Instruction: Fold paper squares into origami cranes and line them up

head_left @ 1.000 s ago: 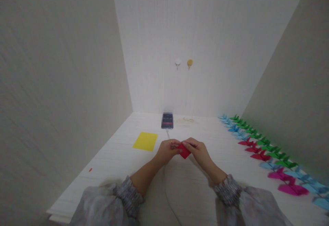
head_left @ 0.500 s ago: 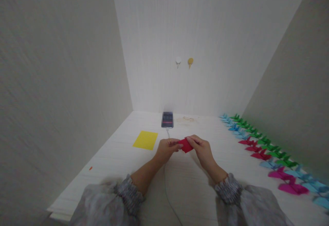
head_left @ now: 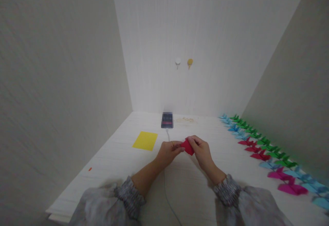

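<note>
A small folded piece of red paper (head_left: 188, 147) is pinched between my two hands, just above the white table. My left hand (head_left: 169, 151) grips its left corner between thumb and fingers. On the other side, my right hand (head_left: 200, 147) holds the upper right edge, thumb on top. The paper's underside and some fingertips are hidden. To the left of my left hand lies a flat yellow paper sheet (head_left: 145, 141).
A phone (head_left: 167, 120) leans at the back wall, its white cable (head_left: 166, 188) running toward me. Rows of folded paper cranes (head_left: 260, 155) in several colours line the right side. Two hooks (head_left: 190, 62) are on the wall. A small orange scrap (head_left: 90, 168) lies at left.
The red paper has turned slightly and shifted a little to the right between my fingers. Both hands keep hold of it.
</note>
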`<state>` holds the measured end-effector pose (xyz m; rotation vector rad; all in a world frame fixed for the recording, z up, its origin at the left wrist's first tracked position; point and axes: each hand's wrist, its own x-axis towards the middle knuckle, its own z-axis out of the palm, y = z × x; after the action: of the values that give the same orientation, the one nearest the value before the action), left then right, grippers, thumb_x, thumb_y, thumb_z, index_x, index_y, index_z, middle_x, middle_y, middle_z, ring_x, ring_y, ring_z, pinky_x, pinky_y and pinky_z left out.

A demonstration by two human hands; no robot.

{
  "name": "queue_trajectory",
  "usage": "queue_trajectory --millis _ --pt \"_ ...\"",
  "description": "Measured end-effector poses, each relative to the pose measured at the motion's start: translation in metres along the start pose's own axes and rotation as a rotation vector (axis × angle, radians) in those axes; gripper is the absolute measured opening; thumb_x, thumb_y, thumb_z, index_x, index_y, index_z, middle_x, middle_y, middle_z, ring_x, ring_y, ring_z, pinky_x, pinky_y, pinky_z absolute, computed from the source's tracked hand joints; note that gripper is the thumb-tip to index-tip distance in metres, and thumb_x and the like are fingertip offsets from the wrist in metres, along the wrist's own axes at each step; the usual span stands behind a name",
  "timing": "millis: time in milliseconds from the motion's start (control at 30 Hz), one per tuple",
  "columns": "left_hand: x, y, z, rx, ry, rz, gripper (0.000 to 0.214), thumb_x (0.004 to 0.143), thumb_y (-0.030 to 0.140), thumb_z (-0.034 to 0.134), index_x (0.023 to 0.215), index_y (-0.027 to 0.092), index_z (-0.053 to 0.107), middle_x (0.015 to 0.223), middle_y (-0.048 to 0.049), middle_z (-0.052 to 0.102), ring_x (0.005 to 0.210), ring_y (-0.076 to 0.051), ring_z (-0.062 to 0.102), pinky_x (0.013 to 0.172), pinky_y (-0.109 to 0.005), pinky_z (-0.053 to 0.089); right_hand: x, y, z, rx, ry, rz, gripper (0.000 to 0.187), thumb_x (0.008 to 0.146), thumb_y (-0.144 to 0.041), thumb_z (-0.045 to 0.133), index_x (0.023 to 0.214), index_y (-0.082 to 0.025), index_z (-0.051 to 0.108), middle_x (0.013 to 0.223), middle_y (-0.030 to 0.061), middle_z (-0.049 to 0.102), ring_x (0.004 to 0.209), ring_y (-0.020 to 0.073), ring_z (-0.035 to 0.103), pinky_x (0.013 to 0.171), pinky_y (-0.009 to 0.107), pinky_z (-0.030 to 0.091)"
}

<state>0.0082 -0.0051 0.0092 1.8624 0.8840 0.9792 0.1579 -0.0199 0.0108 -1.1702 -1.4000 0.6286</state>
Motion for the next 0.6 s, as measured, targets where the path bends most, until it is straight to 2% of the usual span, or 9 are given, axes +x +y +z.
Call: queue_trajectory --millis 100,233,333,600 --pt "-0.0001 -0.0018 0.0010 0.031 0.007 -0.042 0.028 0.071 0.035 0.053 0.088 0.018 0.065 0.068 0.0000 0.066 0.059 -0.012 0.056 0.058 -0.021 0.040 -0.0011 -0.0007 0.0018 -0.084 0.019 -0.029 0.031 0.077 -0.041 0.044 0.071 -0.016 0.060 0.067 0.0038 0.059 0.064 0.0160 0.052 0.059 0.026 0.040" --pt "-0.0005 -0.0028 0.0021 0.066 -0.017 -0.015 0.028 0.071 0.035 0.052 0.091 0.020 0.065 0.076 -0.0005 0.067 0.064 -0.012 0.057 0.063 -0.021 0.042 -0.0033 -0.0035 0.0048 -0.211 0.058 -0.067 0.030 0.079 -0.040 0.041 0.068 -0.016 0.056 0.065 0.0034 0.057 0.063 0.0160 0.051 0.060 0.027 0.039" --pt "-0.0003 -0.0035 0.0034 0.070 -0.001 -0.038 0.028 0.070 0.036 0.052 0.088 0.019 0.065 0.071 -0.0018 0.067 0.060 -0.012 0.058 0.059 -0.021 0.043 -0.0045 -0.0041 0.0071 -0.286 0.065 -0.098 0.029 0.081 -0.038 0.038 0.066 -0.018 0.052 0.062 0.0019 0.053 0.060 0.0151 0.049 0.058 0.026 0.038" --pt "0.0012 -0.0066 0.0044 -0.017 0.036 -0.108 0.031 0.071 0.039 0.050 0.083 0.015 0.065 0.066 -0.0035 0.066 0.059 -0.012 0.058 0.059 -0.022 0.045 -0.0050 -0.0026 0.0075 -0.333 0.026 -0.094 0.028 0.083 -0.038 0.031 0.068 -0.019 0.046 0.058 -0.0009 0.048 0.054 0.0133 0.046 0.052 0.024 0.036"
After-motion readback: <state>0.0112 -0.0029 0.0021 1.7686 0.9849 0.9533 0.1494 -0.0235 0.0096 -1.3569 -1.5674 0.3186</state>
